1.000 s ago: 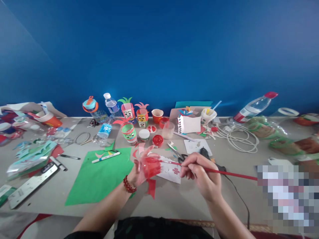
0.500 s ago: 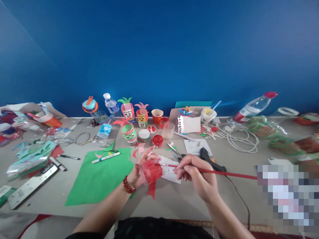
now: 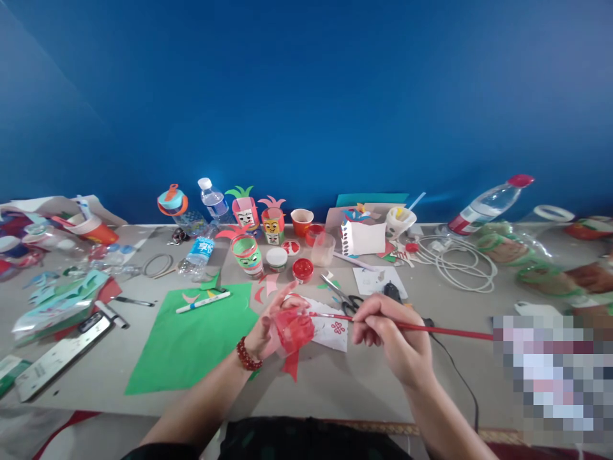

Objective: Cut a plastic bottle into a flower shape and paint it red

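Note:
A clear plastic cup [image 3: 295, 332] smeared with red paint rests in my left hand [image 3: 265, 331], which is closed around it and wears a beaded bracelet. Between the fingers of my right hand [image 3: 395, 335] is a long red paintbrush [image 3: 454, 331], its tip at the cup's upper side. Beneath the cup, partly hidden, lies a white paper [image 3: 330, 326] with a red knot pattern. An open pot of red paint [image 3: 302, 271] stands just beyond my left hand. Black-handled scissors [image 3: 352, 303] and a glue gun [image 3: 393, 292] lie behind my right hand.
Green paper [image 3: 191, 345] with a marker [image 3: 204, 303] lies at left. Behind stand decorated face cups [image 3: 247, 255], a labelled bottle [image 3: 201, 249] and a red paper cup [image 3: 302, 223]. A coiled white cable [image 3: 467, 271] and a tilted bottle [image 3: 488, 207] are at right.
My right hand has shifted a little to the right with the paintbrush, uncovering more of the scissors and the red knot pattern. My left hand stays almost in place with the cup.

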Demonstrator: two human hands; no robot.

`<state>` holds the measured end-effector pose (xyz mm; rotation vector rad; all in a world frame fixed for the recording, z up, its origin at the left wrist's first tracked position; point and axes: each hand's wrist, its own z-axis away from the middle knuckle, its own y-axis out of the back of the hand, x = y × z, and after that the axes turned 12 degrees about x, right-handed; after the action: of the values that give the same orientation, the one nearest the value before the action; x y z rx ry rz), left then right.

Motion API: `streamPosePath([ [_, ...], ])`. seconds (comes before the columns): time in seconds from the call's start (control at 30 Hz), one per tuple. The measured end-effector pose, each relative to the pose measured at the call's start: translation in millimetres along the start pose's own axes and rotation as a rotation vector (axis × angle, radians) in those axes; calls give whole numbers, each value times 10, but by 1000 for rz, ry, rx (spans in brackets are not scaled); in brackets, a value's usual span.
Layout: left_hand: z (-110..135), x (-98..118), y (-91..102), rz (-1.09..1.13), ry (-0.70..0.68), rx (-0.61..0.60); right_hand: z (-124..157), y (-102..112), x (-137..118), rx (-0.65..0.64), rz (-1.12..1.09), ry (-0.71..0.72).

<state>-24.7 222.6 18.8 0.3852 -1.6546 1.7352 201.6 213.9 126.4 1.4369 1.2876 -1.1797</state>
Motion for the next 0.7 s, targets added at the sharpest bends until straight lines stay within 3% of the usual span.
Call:
streamPosePath([
  [0.17,-5,15,-32,20,15,12,3,-10,8,-50,-4,-17],
  [0.33,7,72,-122,69,80,61,-21,-27,5,27,19,76],
  [0.7,-16,53,-61,72,24,100,55,1,-2,-93,107,296],
])
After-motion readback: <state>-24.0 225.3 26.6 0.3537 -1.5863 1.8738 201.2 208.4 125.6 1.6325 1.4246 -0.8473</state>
